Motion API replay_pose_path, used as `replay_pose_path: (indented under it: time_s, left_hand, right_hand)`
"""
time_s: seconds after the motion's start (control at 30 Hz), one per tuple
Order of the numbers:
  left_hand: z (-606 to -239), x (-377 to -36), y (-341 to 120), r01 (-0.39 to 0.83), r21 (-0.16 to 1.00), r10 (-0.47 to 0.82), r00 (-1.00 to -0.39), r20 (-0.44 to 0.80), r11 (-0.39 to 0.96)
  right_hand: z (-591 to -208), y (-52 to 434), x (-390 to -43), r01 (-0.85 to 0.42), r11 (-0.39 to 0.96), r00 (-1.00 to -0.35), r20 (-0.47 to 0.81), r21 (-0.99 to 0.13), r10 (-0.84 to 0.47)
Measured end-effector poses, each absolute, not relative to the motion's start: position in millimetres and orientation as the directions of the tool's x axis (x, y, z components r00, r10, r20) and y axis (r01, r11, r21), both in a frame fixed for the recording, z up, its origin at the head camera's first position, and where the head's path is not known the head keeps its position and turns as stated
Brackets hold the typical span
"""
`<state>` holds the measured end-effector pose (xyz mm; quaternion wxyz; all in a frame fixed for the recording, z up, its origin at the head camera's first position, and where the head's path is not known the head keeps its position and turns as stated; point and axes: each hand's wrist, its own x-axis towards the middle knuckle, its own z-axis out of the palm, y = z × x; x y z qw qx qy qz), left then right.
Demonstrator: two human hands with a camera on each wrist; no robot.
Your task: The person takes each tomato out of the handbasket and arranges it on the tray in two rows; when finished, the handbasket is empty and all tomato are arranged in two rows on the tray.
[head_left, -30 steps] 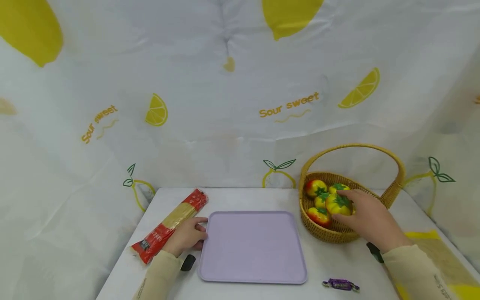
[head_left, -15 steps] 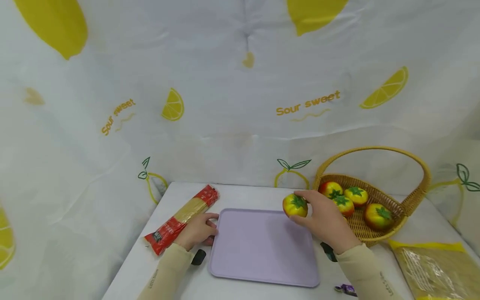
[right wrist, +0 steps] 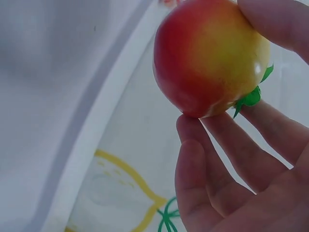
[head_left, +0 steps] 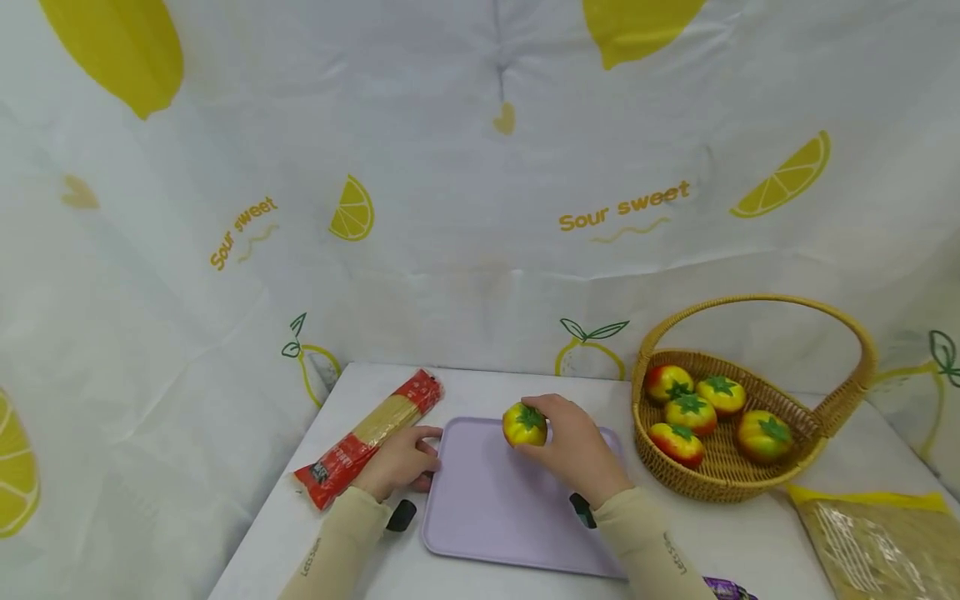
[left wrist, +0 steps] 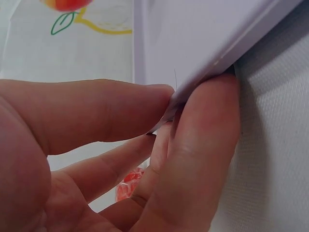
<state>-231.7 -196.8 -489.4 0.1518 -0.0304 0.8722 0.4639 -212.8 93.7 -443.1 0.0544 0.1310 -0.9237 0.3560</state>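
A red-and-yellow toy tomato (head_left: pixel 522 425) with green leaves is held by my right hand (head_left: pixel 573 448) above the far part of a pale purple tray (head_left: pixel 480 517). Seen from the right wrist, thumb and fingertips grip the tomato (right wrist: pixel 207 58) on opposite sides, and the tray edge lies beyond it. My left hand (head_left: pixel 401 460) is at the tray's left side. In the left wrist view, its thumb and a finger pinch the tray (left wrist: pixel 193 38) by the rim. Several similar tomatoes (head_left: pixel 690 412) lie in a wicker basket (head_left: pixel 720 492) on the right.
A red-ended pack of dry noodles (head_left: pixel 375 429) lies left of the tray, close to my left hand. A yellow-edged bag (head_left: pixel 877 542) is at the front right. A purple-wrapped candy (head_left: pixel 726 588) shows partly beside my right sleeve. A lemon-print curtain (head_left: pixel 450 250) hangs behind the table.
My right hand has lifted the tomato out of the basket and carried it left over the tray. The left hand stays at the tray's rim. The head view has shifted slightly.
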Motion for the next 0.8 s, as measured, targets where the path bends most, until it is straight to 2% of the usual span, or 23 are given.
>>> replay_pose_path:
  time_s: [0.37, 0.8]
  left_hand:
    - [-488, -230, -196, -0.198, 0.788, 0.078, -0.952, -0.297, 0.584]
    - [-491, -231, -197, -0.201, 0.793, 0.083, -0.950, -0.300, 0.575]
  right_hand:
    - [-471, 50, -218, -0.334, 0.688, -0.941, 0.188, -0.644, -0.281]
    - [-480, 32, -221, -0.381, 0.706, -0.921, 0.184, -0.596, -0.342]
